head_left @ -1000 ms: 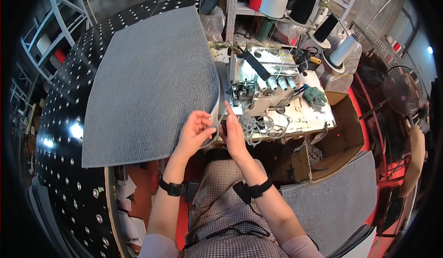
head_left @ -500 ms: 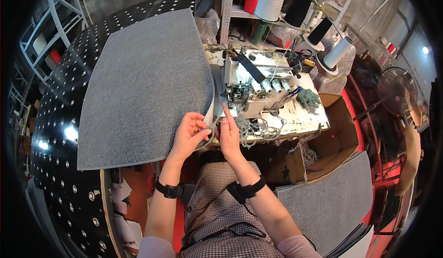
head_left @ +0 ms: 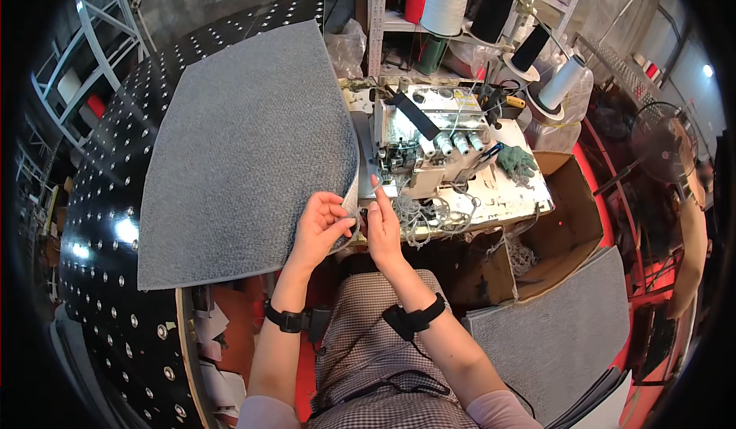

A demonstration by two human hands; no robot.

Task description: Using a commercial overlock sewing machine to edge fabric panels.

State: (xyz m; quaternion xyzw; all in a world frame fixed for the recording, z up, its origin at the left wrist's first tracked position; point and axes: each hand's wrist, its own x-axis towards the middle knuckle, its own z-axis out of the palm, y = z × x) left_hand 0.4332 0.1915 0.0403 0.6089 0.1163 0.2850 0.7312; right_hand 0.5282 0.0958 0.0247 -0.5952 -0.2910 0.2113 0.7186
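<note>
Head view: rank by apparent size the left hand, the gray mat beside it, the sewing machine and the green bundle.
1. Gray mat
2. Sewing machine
3. Left hand
4. Green bundle

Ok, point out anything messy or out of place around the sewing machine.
A tangle of loose grey thread lies by the sewing machine, with strands hanging over the edge of the white tabletop. It looks untidy against the neatly wound spools behind.

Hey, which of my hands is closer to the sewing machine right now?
Your right hand. It is raised just in front of the sewing machine's left end. Your left hand is farther left, at the grey mat's edge.
</note>
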